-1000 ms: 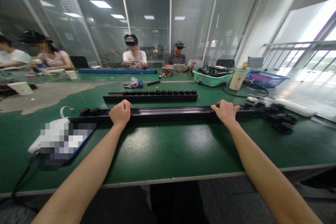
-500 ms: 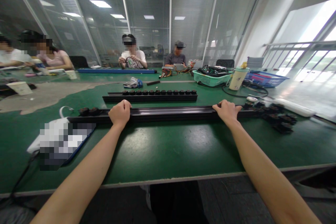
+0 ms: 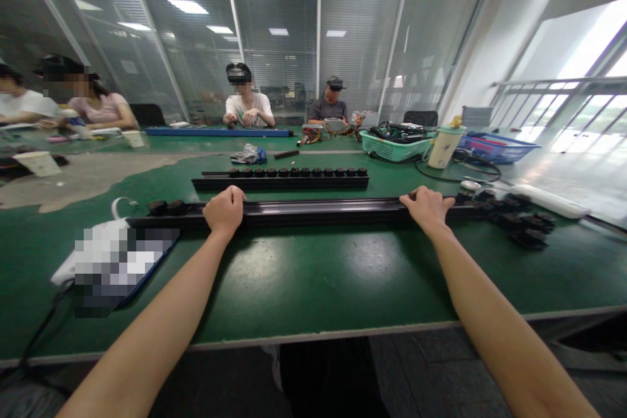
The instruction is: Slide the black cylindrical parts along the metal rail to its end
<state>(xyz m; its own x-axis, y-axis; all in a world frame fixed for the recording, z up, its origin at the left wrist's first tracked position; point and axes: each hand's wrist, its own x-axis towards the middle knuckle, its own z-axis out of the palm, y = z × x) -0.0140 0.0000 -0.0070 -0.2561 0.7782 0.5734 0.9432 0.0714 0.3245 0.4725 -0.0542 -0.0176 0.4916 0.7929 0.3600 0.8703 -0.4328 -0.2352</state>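
Note:
A long black metal rail (image 3: 318, 208) lies crosswise on the green table before me. My left hand (image 3: 224, 211) is closed around it left of its middle, fingers curled over the far side. Toward its right part, my right hand (image 3: 425, 204) grips the same rail, the thumb along the top edge and some fingers hidden behind. Small black fittings (image 3: 166, 207) sit at the rail's left end. Several more loose black fittings (image 3: 529, 222) are heaped by its right end. Just beyond lies a shorter black rail (image 3: 279, 184) with a row of similar fittings along it.
At left rest a white pouch (image 3: 105, 245) and a phone-like blurred flat item (image 3: 159, 251). Farther back are a grey-blue cloth (image 3: 249, 155), a green basket (image 3: 394, 147) of cables, a cream tumbler (image 3: 445, 147) and a blue basket (image 3: 504, 147). Several co-workers sit around the table.
My right hand has shifted very slightly to the right along the rail; my left hand stays put. Across the table, a co-worker's hands have lowered.

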